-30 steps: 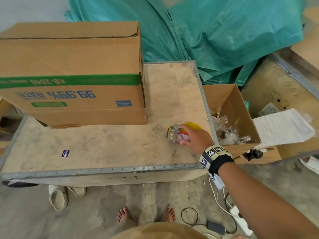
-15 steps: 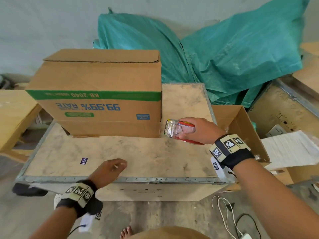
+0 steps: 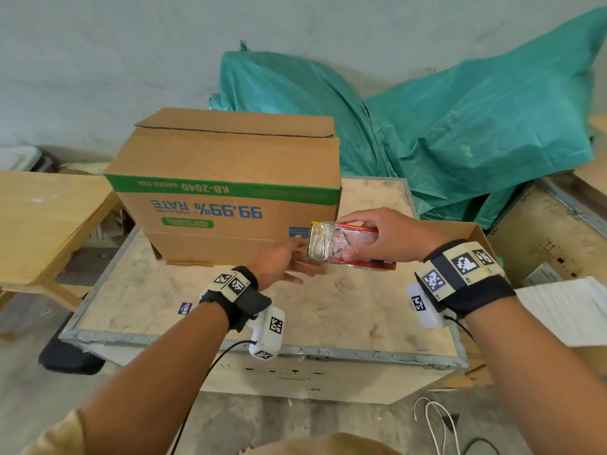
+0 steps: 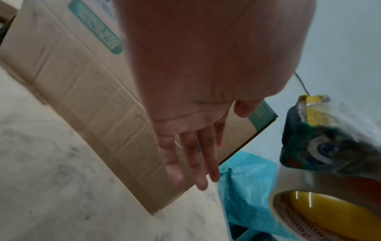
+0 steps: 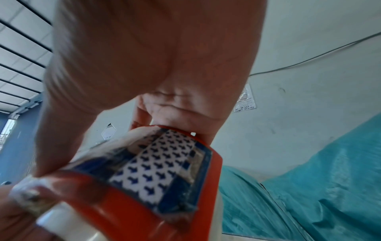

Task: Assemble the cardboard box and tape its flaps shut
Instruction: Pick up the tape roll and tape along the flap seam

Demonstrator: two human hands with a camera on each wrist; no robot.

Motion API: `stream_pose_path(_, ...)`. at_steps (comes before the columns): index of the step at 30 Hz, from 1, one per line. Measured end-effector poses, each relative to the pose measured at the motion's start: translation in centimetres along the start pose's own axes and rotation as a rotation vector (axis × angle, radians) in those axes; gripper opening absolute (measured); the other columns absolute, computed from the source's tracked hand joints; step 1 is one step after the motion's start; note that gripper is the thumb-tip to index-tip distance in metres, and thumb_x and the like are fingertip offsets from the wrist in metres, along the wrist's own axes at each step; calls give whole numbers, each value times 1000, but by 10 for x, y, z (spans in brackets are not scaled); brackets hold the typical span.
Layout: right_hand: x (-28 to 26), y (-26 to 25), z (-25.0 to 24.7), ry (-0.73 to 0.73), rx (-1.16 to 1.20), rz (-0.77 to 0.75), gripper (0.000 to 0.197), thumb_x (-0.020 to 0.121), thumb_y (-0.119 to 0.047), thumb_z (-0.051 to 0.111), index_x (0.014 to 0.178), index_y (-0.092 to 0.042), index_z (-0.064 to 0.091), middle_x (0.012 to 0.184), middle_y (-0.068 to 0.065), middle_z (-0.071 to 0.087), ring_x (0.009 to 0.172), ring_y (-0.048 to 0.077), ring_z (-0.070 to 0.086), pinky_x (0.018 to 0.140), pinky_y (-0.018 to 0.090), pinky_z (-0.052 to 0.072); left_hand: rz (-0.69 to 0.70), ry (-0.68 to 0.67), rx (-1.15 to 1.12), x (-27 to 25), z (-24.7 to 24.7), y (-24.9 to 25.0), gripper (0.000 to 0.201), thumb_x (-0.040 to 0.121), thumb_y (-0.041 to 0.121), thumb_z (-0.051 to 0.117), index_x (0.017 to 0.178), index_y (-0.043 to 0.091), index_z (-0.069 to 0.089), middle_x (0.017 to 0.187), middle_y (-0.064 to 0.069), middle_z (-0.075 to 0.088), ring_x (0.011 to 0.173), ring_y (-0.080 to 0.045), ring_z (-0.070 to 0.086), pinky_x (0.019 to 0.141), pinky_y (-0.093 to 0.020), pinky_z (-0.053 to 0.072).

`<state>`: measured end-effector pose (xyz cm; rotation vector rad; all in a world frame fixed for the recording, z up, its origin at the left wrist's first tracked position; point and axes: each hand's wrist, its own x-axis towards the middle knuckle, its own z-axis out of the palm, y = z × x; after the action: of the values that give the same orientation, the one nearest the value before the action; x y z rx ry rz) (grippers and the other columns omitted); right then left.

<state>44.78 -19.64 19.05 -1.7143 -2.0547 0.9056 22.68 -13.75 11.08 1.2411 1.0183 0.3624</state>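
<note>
Right hand [image 3: 392, 236] fingers grip tape dispenser [image 3: 341, 246]; left hand [image 3: 279, 266] fingers straight beside cardboard box [image 3: 230, 188]

A pale, scuffed wall [image 3: 98, 60] rises behind a crumpled teal tarp [image 3: 460, 133]. A light wooden table [image 3: 39, 224] stands at left on the grey concrete floor [image 3: 29, 389]. In the right wrist view, a panelled ceiling [image 5: 18, 48] shows overhead.
</note>
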Motion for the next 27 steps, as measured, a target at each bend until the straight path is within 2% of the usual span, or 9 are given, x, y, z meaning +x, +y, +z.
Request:
stream_pose_path(4, -1, -11, -2, 0, 32, -8, 56, 68, -41, 83, 119, -42, 59, 106, -19, 67, 90, -4, 65, 79, 16, 51, -13, -73, -152, -2, -2, 1, 47, 101, 41, 22, 122, 17, 55, 109, -12, 68, 89, -26, 66, 77, -37, 51)
stream_pose_path(6, -2, -16, -2, -6, 51, -8, 53, 69, -39, 84, 114, -45, 58, 99, -19, 68, 85, -2, 66, 76, 16, 52, -3, -92, -200, -3, -3, 1, 47, 101, 40, 23, 123, 15, 56, 108, -13, 68, 89, -26, 67, 76, -37, 54)
stream_pose_path(10, 0, -22, -1, 9, 84, -13, 53, 68, -41, 84, 114, -46, 58, 99, -13, 71, 83, 3, 69, 74, 19, 55, 44, -87, -217, -3, -7, 3, 38, 101, 31, 28, 103, 16, 63, 88, -6, 71, 73, -17, 70, 74, -33, 56)
stream_pose_path(14, 5, -26, 1, 50, 135, -4, 54, 72, -39, 81, 121, -37, 58, 97, -12, 70, 73, -4, 66, 64, 12, 47, 80, -57, -194, -6, -15, 5, 30, 100, 21, 34, 98, 13, 62, 84, -8, 67, 71, -18, 66, 74, -34, 55)
stream_pose_path(16, 7, -27, 0, 80, 221, -1, 54, 74, -36, 80, 123, -33, 57, 102, -6, 71, 80, 1, 69, 71, 18, 53, 103, -37, -162, -9, -20, 5, 22, 100, 16, 39, 99, 14, 61, 87, -9, 65, 71, -18, 66, 76, -36, 53)
stream_pose_path(19, 12, -31, -5, 117, 343, 4, 51, 77, -32, 77, 123, -30, 56, 105, 1, 70, 87, 13, 71, 79, 29, 57, 133, -20, -92, -16, -27, 10, 23, 97, 16, 47, 116, 18, 59, 93, -4, 66, 77, -18, 65, 77, -35, 52)
stream_pose_path(21, 16, -35, -12, 155, 430, 18, 49, 70, -39, 78, 115, -34, 58, 106, 5, 71, 85, 14, 70, 80, 31, 56, 151, -8, -38, -22, -30, 16, 31, 96, 17, 49, 127, 20, 53, 102, 0, 66, 83, -17, 66, 76, -32, 53)
stream_pose_path(24, 25, -39, -20, 217, 535, 28, 75, 45, -63, 85, 111, -34, 62, 108, 5, 72, 89, 17, 71, 81, 30, 55, 195, -27, 30, -31, -32, 27, 37, 96, 22, 50, 133, 23, 48, 117, 3, 64, 97, -18, 65, 83, -34, 51)
stream_pose_path(27, 32, -43, -29, 216, 582, 11, 90, 33, -65, 88, 112, -32, 61, 108, 3, 71, 89, 15, 70, 78, 26, 56, 233, -42, 78, -39, -32, 38, 39, 97, 24, 50, 135, 24, 45, 126, 4, 62, 100, -17, 64, 91, -38, 49)
